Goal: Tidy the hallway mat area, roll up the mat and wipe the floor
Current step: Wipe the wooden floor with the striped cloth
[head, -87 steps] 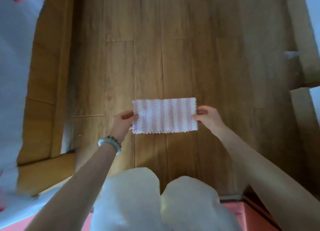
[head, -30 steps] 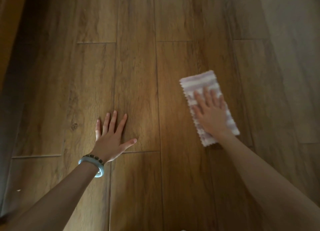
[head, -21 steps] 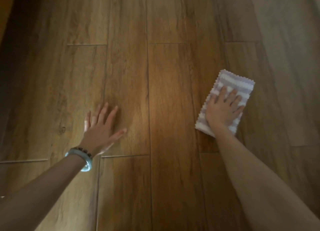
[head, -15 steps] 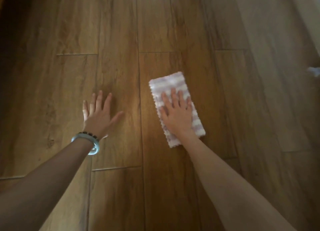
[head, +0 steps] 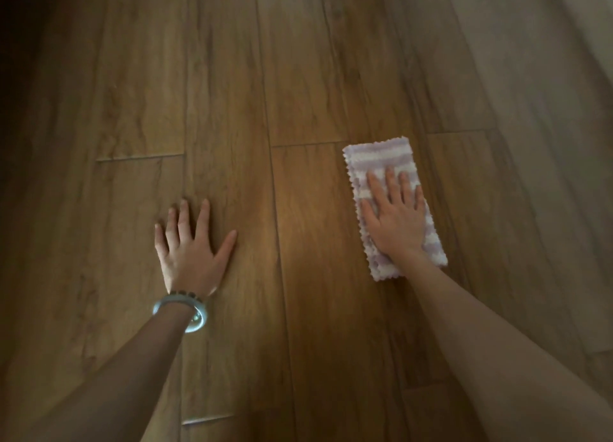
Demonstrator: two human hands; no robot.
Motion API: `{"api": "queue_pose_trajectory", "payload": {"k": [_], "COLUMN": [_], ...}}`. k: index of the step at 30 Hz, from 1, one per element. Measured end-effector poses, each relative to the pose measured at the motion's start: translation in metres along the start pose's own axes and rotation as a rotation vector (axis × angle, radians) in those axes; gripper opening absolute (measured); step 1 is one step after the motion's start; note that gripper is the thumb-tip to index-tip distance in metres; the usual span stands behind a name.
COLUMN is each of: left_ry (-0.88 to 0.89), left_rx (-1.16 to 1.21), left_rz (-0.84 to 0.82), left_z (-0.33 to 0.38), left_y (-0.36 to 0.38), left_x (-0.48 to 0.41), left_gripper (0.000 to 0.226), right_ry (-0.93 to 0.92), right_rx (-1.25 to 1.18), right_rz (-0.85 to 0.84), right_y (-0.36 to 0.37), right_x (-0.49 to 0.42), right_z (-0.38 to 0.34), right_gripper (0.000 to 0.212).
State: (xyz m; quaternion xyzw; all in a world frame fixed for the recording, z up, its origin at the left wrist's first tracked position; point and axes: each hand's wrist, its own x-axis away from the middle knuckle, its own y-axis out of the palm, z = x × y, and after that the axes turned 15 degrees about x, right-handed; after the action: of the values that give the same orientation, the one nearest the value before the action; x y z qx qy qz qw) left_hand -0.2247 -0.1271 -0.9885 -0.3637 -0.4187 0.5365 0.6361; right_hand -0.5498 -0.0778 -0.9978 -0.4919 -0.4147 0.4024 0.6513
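Observation:
A folded pink-and-white striped cloth (head: 378, 158) lies flat on the brown wooden plank floor (head: 298, 76), right of centre. My right hand (head: 394, 222) presses down on it with the palm and spread fingers, covering its middle and near part. My left hand (head: 190, 249) rests flat on the bare floor to the left, fingers apart, holding nothing. A pale bracelet (head: 180, 305) sits on the left wrist. No mat is in view.
Wooden planks run away from me across the whole view. The left side lies in dark shadow. A paler strip of floor runs along the far right.
Earlier both hands held the cloth up in the air. Over the last second my right hand slid it right, left, and now right again, while the left hand stayed planted.

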Motion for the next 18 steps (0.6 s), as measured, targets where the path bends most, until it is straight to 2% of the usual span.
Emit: {"api": "queue_pose_trajectory", "payload": {"k": [7,11,14,18], "left_ry": [-0.022,-0.033,-0.03,-0.027], "left_rx": [0.027,0.019,0.031,0.053], "left_rz": [0.001,-0.021,-0.021,0.008], "left_z": [0.0,0.0,-0.002,-0.003], "left_y": [0.002,0.002,0.002,0.003], "left_x": [-0.003,-0.003,-0.005,-0.004], "left_gripper": [0.078,0.078,0.075,0.072], "right_ry": [0.158,0.22,0.036,-0.448], "right_rx": [-0.017,-0.03,-0.037,0.004], "right_rz": [-0.033,-0.045,-0.036,-0.04], "right_y": [-0.01,-0.02,-0.032,-0.045], "right_x": [-0.034,-0.037,-0.04,-0.018], "right_z": [-0.003,-0.038,-0.099,-0.176], "right_gripper": [0.06,0.064,0.061,0.059]}}
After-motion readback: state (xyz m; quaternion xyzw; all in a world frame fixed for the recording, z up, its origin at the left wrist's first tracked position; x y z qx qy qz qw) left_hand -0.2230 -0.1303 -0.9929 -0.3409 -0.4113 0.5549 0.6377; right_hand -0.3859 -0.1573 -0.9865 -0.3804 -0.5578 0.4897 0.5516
